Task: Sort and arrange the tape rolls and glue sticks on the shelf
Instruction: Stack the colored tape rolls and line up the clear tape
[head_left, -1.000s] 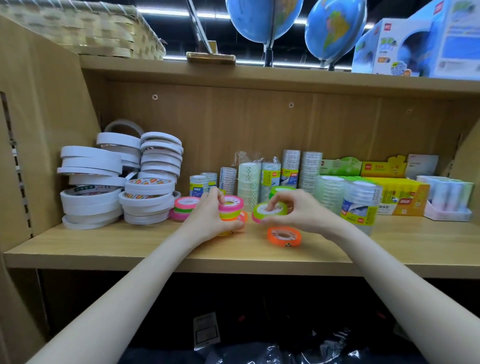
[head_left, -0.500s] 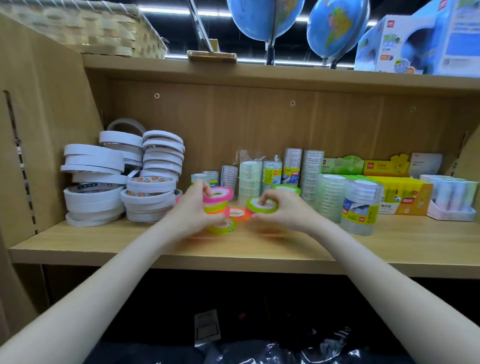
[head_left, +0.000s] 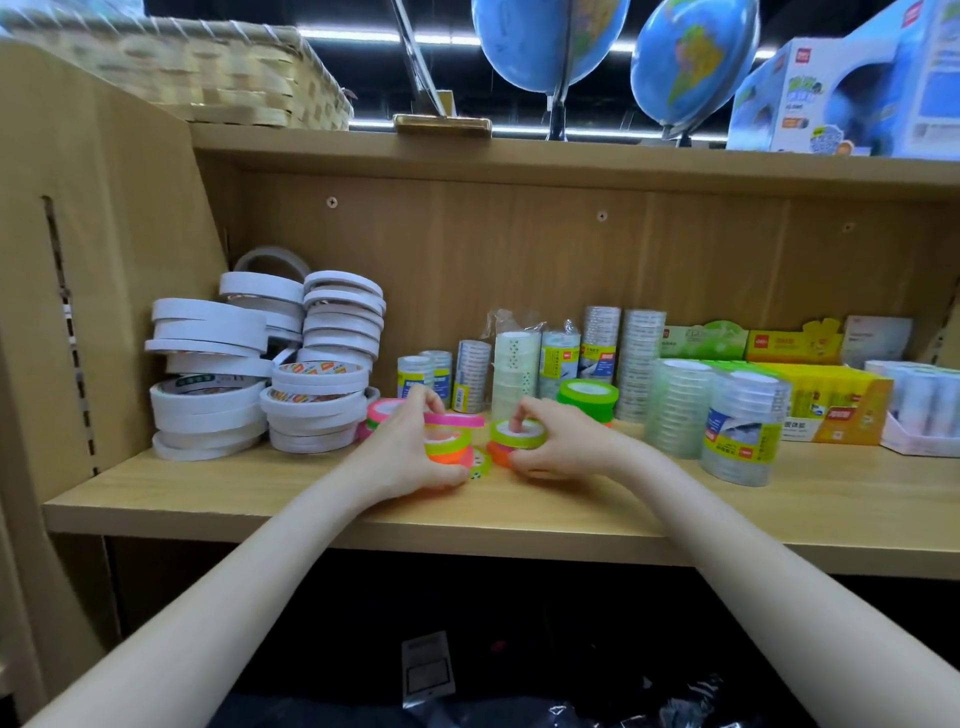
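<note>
Centrally, at the front of the wooden shelf (head_left: 519, 514), both hands worked on small neon tape rolls. The left hand (head_left: 402, 449) was curled around a short stack of neon rolls (head_left: 449, 439), pink on top, yellow-green beneath, orange at the bottom, with thumb and fingers gripping the stack's sides. The right hand (head_left: 558, 441), just right of that stack, pinched a yellow-green roll (head_left: 519, 434), one fingertip set into its core; an orange roll (head_left: 500, 453) lay directly below it. A small green-patterned roll (head_left: 480, 463) stood tilted between the two hands. Left of the stack stood piles of white double-sided tape rolls (head_left: 260, 364). Behind the stack stood columns of clear tape rolls (head_left: 561, 358) and a green roll (head_left: 588, 396). Right of the stack, well apart, lay yellow glue stick boxes (head_left: 831, 400).
</note>
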